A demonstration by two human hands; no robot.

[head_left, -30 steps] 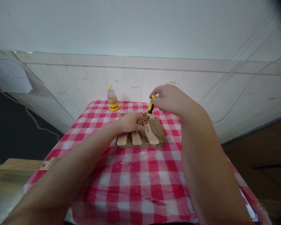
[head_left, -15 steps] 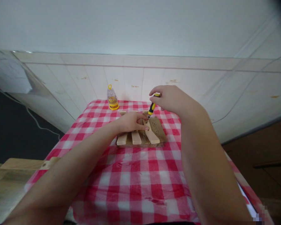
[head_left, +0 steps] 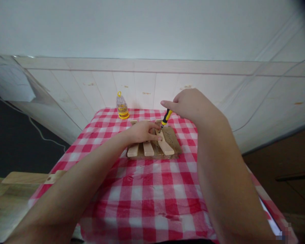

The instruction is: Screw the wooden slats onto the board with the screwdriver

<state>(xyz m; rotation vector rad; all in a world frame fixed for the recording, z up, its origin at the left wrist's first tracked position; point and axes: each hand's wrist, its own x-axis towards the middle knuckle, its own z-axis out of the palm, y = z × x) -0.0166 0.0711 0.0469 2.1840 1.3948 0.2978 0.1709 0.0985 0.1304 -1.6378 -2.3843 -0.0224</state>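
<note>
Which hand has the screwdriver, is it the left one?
No, the right hand holds the screwdriver, and the left hand lies on the slats.

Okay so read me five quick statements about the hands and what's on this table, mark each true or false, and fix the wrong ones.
1. The left hand rests on the wooden pieces. True.
2. The screwdriver is in the left hand. False: the right hand holds it.
3. The wooden pieces lie on a brown board. True.
4. The tablecloth is plain blue. False: it is red-and-white checked.
5. A yellow-based container stands near the wall. True.
</note>
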